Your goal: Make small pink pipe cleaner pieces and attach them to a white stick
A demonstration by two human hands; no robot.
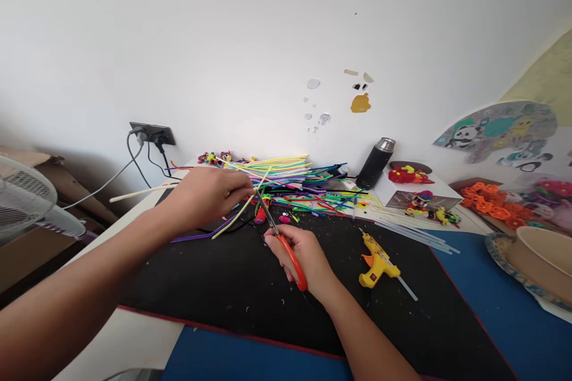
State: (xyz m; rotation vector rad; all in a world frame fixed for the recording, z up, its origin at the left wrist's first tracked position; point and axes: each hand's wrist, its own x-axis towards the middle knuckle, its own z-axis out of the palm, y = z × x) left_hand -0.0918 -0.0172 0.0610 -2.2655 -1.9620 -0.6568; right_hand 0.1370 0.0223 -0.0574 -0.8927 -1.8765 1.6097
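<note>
My left hand (214, 193) is closed in a pinch, and a cream pipe cleaner (140, 192) sticks out of it to the left. A pale yellow pipe cleaner (232, 219) passes by its fingertips; whether these fingers hold it too is hard to see. In my right hand (299, 256) are scissors with orange handles (292, 259). Their blades point up and left, with the tips close to my left fingertips. Behind the blades lies a small red figure (260, 214) with a yellow-green band. Purple pipe cleaners (194, 238) lie below my left hand.
Many coloured pipe cleaners (286, 172) are heaped along the wall. A yellow glue gun (376, 262) lies on the black mat (201, 292) at right, near clear glue sticks (415, 235). Farther back stand a black flask (375, 164) and a white box (429, 190). A fan (27, 196) is at left.
</note>
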